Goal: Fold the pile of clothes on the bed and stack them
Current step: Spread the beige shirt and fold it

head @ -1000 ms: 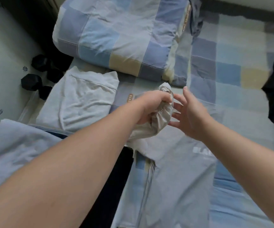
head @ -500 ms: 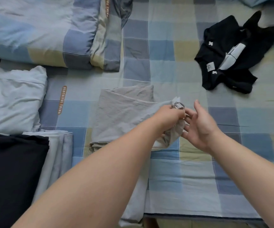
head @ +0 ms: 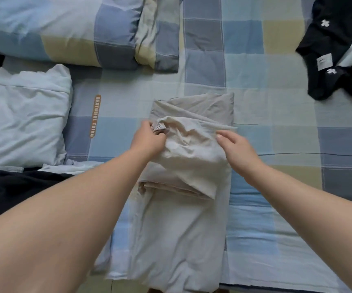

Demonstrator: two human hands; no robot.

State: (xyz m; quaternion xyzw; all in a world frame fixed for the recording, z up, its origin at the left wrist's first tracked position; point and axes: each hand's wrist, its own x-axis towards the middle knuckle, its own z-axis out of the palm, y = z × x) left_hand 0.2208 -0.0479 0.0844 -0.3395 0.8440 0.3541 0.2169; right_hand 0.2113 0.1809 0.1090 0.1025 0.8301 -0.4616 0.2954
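The beige garment [head: 192, 153] is laid half-folded on the bed [head: 276, 134], right of the folded white garment [head: 22, 115]. Its ribbed band [head: 160, 130] is pinched by the left hand [head: 149, 139]; the right hand [head: 238, 146] is rested flat on it. Soft, limp cloth is expected; edges are best gripped.

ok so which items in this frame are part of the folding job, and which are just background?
Job:
- beige garment, gripped by the left hand, right hand resting on it
- folded white garment
- folded black garment
- unfolded black shirt

Lying about:
- checked quilt
- checked bed sheet
- orange label on the sheet
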